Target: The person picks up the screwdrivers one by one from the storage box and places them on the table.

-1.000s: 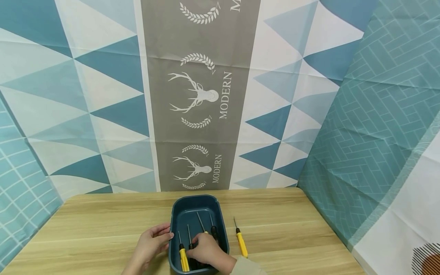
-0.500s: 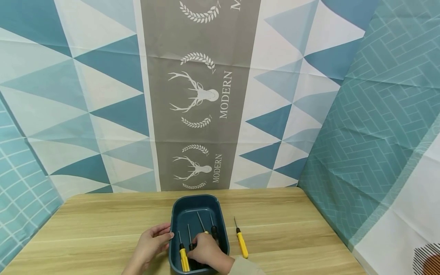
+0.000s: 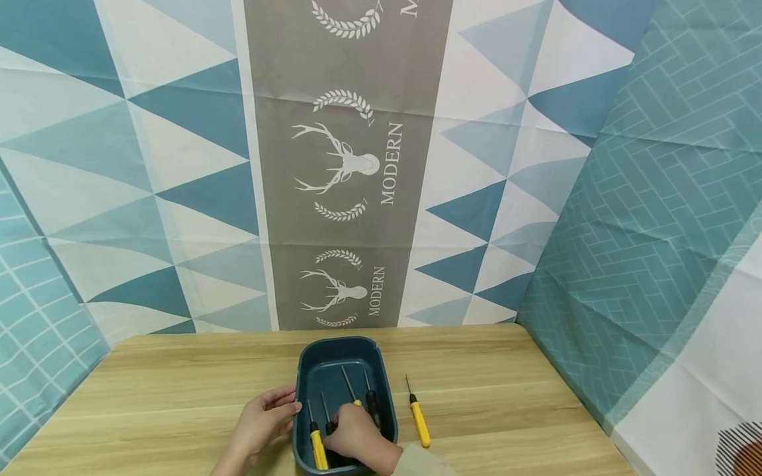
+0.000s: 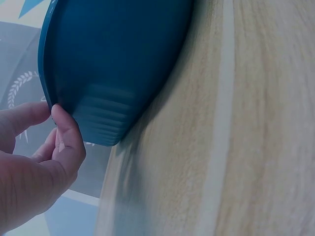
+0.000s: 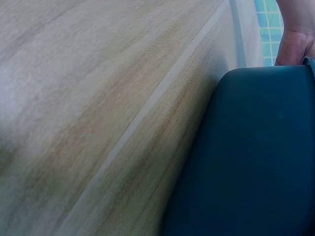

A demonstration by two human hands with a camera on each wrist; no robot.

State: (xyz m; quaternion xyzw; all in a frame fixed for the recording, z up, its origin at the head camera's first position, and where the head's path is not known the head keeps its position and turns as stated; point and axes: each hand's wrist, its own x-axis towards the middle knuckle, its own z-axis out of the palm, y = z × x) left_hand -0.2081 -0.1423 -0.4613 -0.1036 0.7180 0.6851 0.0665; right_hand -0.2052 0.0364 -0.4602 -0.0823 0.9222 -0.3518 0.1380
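A dark blue tray [image 3: 321,379] stands on the table with several screwdrivers inside. My left hand [image 3: 262,421] pinches its left rim between thumb and fingers, as the left wrist view shows on the tray wall [image 4: 118,59]. Reaching into the tray, my right hand [image 3: 360,433] holds a black-handled screwdriver [image 3: 331,428], whose handle is mostly covered. To its left lies a yellow-handled screwdriver [image 3: 319,448]. Beyond the right hand are another yellow screwdriver [image 3: 357,402], partly hidden, and a second black-handled screwdriver [image 3: 373,404]. The right wrist view shows only the tray's outside [image 5: 251,147] and part of the left hand.
One yellow screwdriver [image 3: 420,423] lies on the wooden table [image 3: 476,383], right of the tray. Patterned cloth [image 3: 333,165] hangs behind the table's far edge, with more cloth at both sides.
The held black-handled screwdriver's shaft tip has shifted slightly left, and my right hand has moved very little. My left hand stays on the rim.
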